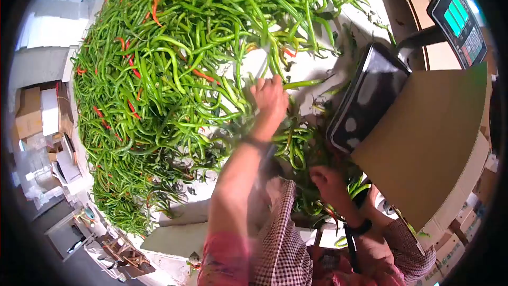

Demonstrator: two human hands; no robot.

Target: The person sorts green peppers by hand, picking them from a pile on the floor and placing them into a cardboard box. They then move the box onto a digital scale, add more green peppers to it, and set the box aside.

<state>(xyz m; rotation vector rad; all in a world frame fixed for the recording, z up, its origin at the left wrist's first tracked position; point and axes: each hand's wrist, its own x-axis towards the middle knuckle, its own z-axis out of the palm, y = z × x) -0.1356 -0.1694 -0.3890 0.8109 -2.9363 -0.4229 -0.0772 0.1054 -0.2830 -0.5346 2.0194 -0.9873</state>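
My left hand (271,95) reaches out to the right edge of a large heap of long green peppers (164,63). Its fingers are closed at the ends of green peppers, one of which (306,83) sticks out to the right. Closer to my body, my right hand (329,182) is in shadow over a smaller group of green peppers (296,151). Its fingers are curled, and what they hold, if anything, is hidden. Some red peppers (205,77) lie scattered through the heap.
A scale with a dark platform (370,92) and a lit green display (456,16) stands on the right. A brown cardboard sheet (423,137) leans beside it. My knees in checkered cloth (286,233) are at the bottom. Boxes (29,111) stand at the far left.
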